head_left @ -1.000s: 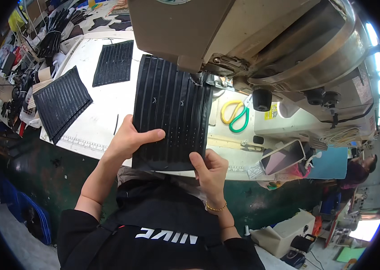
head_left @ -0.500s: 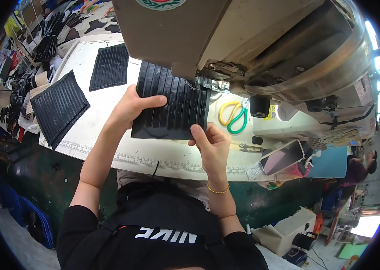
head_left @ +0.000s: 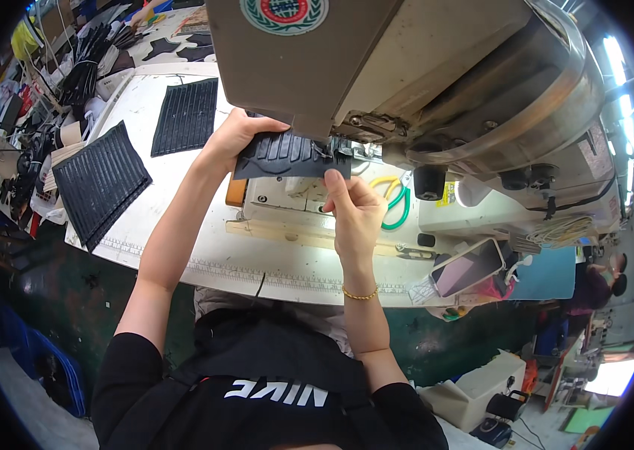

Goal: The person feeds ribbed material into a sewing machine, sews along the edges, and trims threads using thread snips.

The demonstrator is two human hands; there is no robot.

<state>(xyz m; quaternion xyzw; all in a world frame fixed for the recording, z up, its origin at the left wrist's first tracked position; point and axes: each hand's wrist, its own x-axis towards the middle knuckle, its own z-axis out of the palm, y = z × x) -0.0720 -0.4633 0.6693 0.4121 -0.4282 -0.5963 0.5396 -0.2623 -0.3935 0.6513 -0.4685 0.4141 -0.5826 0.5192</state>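
Observation:
A black ribbed panel (head_left: 287, 154) lies under the head of a large beige sewing machine (head_left: 407, 82), most of it hidden beneath the machine. My left hand (head_left: 234, 139) grips the panel's left edge. My right hand (head_left: 354, 210) pinches its near right corner, close to the needle area.
Two more black ribbed panels (head_left: 99, 180) (head_left: 185, 116) lie on the white table (head_left: 204, 255) to the left. Green-and-yellow scissors (head_left: 395, 199) and a phone (head_left: 467, 266) sit to the right. Black pieces and clutter crowd the far left. Another person is at the right edge.
Both hands have pushed the panel away from me and under the machine head. Much less of it shows now than a second ago.

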